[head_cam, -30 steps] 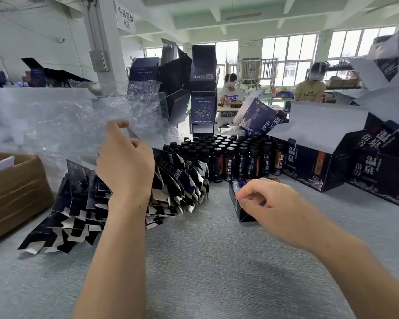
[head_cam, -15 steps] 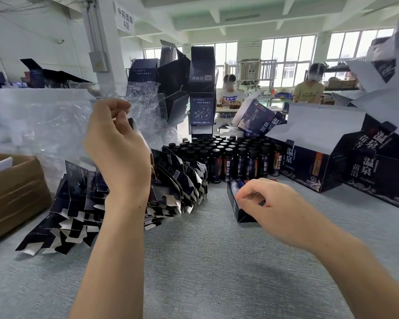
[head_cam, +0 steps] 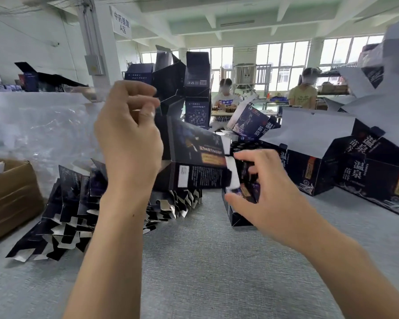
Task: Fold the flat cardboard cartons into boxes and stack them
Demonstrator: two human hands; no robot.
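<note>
Left hand [head_cam: 129, 143] raised, fingers curled, thumb and fingertips pinching the upper left corner of a dark blue printed cardboard carton [head_cam: 194, 157]. Carton is in the air above the table, half opened, lying lengthwise between both hands. Right hand [head_cam: 267, 194]: fingers bent, forefinger above and thumb below the carton's white end flap; contact blurred, cannot tell. Behind the left forearm, a fanned pile of flat dark cartons [head_cam: 72, 215] on the grey tabletop [head_cam: 205, 261]. Small open dark box [head_cam: 237, 217] beneath the right hand. Large printed boxes [head_cam: 309, 171] at right.
</note>
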